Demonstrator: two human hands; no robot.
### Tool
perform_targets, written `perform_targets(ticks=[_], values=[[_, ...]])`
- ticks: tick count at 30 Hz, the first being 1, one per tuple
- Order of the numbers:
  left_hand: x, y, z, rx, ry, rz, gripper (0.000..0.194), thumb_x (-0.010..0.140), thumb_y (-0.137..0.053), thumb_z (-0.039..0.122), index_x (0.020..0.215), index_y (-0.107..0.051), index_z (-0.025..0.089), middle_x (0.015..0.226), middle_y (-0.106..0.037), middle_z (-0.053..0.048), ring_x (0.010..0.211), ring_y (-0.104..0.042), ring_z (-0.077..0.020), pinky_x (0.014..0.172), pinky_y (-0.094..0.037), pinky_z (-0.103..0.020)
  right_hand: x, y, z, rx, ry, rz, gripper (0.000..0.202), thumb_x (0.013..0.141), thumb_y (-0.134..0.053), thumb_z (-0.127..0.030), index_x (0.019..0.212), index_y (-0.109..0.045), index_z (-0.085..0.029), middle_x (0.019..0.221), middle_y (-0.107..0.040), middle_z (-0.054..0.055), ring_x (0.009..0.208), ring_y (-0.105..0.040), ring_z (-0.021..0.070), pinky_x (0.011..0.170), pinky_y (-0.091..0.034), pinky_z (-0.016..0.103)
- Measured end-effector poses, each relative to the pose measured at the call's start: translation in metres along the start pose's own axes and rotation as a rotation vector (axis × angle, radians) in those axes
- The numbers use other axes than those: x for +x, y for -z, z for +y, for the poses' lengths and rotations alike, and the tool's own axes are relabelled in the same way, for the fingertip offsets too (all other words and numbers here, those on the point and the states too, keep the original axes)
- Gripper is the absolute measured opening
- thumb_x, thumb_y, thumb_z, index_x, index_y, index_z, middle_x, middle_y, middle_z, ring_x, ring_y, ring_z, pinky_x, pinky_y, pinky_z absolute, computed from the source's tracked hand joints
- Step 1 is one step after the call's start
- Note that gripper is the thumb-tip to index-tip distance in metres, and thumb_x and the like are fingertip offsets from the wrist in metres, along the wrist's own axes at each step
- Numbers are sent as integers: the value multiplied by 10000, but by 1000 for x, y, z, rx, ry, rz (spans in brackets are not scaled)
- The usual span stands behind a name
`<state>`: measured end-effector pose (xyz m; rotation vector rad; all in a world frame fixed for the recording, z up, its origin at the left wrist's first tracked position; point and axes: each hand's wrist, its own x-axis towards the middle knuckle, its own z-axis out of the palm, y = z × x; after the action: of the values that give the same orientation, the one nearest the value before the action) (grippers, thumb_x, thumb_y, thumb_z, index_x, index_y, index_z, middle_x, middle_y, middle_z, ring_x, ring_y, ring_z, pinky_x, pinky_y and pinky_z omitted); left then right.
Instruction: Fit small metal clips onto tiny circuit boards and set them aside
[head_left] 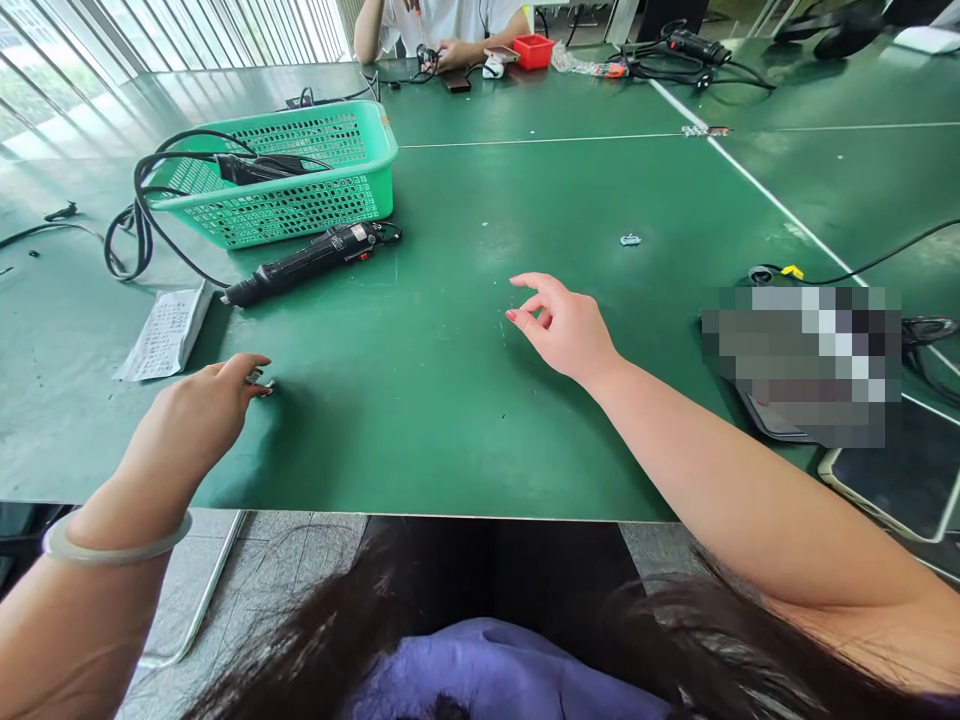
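Note:
My left hand (196,415) is closed at the left, low over the green table (420,400). Its fingertips pinch a small metallic part (259,382). Near the middle, my right hand (564,325) hovers over the table with its fingers bent and apart, and nothing shows between them. Beyond my left hand lies a black electric screwdriver (307,262), its tip toward the left. A small plastic packet with writing (166,332) rests just behind my left hand. Farther back, past my right hand, lies a small grey part (631,240).
A green mesh basket (300,205) with cables and a black device stands at the back left. Pixelated items (802,365) lie at the right. Across the table a person (450,30) works near a red box (533,51). Coiled cables (690,60) lie at the far right.

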<state>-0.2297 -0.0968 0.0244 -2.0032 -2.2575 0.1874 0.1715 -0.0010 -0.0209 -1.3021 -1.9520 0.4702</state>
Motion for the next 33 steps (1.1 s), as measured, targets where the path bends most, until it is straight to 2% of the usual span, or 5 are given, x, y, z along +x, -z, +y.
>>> perform_targets(ticks=[9, 21, 25, 30, 33], values=[[4, 5, 2, -124, 66, 24, 352, 865, -517, 401, 1099, -695, 207, 1010, -767, -70, 920, -668, -246, 765, -421, -270, 0, 0, -1, -3, -20, 15, 462, 913, -596, -340, 1353, -553, -204, 868, -745, 24, 568, -597, 150, 676, -507, 365], [7, 11, -1, -47, 113, -112, 484, 916, -461, 492, 1235, -725, 242, 909, -768, -42, 878, -657, -227, 759, -415, -264, 0, 0, 0, -18, -11, 4, 457, 923, -583, -333, 1364, -538, -222, 855, -741, 16, 594, -613, 159, 688, -512, 372], [5, 10, -1, -333, 140, 31, 361, 851, -569, 456, 1111, -758, 290, 1075, -767, 8, 954, -652, -199, 865, -439, -275, -1, 0, -1, -22, -33, 2, 465, 916, -581, -320, 1365, -548, -206, 873, -746, 30, 595, -611, 159, 691, -510, 373], [2, 8, 2, -967, 458, 93, 145, 739, -717, 307, 882, -709, 284, 836, -709, 61, 865, -599, -168, 880, -434, -283, 0, 0, -1, -25, -30, 8, 457, 921, -579, -338, 1362, -546, -225, 877, -748, 27, 574, -602, 157, 682, -506, 372], [2, 3, 13, -1325, 494, 150, 155, 714, -731, 157, 827, -661, 236, 789, -641, 62, 832, -539, -113, 831, -387, -214, 1, 0, 0, -24, -24, 10, 448, 914, -587, -332, 1348, -551, -231, 866, -746, 20, 559, -593, 152, 667, -501, 363]])
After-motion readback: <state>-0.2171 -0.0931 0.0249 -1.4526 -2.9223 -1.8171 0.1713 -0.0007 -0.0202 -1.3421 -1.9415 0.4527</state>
